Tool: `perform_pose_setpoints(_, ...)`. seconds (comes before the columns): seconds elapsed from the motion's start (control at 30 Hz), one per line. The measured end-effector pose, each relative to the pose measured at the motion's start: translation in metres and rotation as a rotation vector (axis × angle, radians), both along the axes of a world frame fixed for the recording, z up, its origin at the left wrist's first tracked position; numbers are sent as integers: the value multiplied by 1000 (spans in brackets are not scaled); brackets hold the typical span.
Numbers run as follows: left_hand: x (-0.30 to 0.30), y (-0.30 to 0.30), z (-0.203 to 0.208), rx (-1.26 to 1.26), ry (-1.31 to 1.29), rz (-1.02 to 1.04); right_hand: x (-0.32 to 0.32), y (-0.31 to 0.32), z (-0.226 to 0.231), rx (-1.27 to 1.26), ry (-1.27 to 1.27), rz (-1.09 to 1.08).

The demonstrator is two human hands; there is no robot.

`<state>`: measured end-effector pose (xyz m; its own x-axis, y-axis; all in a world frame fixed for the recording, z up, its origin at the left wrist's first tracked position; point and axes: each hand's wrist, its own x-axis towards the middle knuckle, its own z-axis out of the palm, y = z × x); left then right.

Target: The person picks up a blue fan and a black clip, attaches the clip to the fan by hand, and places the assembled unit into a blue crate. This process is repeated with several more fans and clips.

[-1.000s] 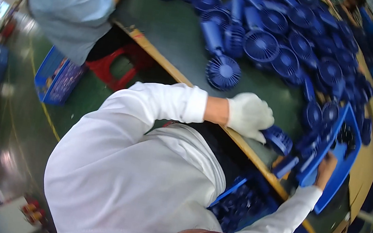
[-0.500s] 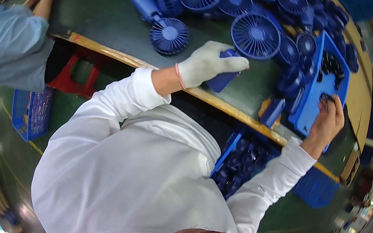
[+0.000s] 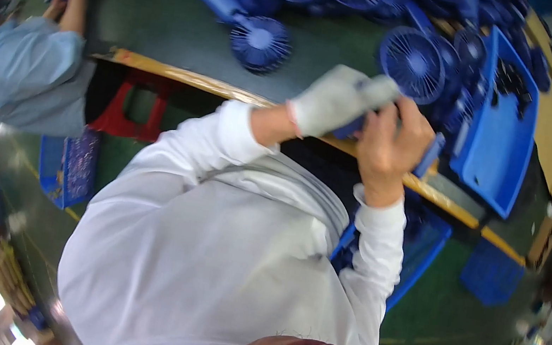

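My left hand [image 3: 336, 103], in a white glove, is closed around the handle of a blue handheld fan [image 3: 412, 64] above the table's front edge. The fan's round grille faces up beyond my fingertips, while most of the handle is hidden by both hands. My bare right hand [image 3: 395, 140] has come up against the glove at the handle, its fingers bent in a pinch. Whatever lies between those fingertips is covered and blurred.
Several blue fans [image 3: 259, 43] lie heaped along the table's far side. To the right stands a blue tray [image 3: 496, 159] with small black parts [image 3: 513, 87]. A co-worker's sleeve [image 3: 24, 63] and a red stool [image 3: 132, 105] are at left. Below the table edge sits a blue crate [image 3: 420, 258].
My right hand has left the blue tray, where it pinched a small dark part, and moved left to the fan. My left hand and the fan have shifted slightly right.
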<state>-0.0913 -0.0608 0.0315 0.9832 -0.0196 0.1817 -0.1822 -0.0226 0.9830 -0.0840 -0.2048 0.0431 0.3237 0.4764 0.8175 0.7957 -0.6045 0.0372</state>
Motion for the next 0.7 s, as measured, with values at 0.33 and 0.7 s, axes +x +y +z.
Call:
perform_pose_setpoints(0.33, -9, 0, 12, 34, 203, -113, -24, 2, -29, 911, 1197, 290)
perform_pose_setpoints(0.7, 1, -35, 8, 24, -130, -39, -12, -10, -7, 890, 1009, -2)
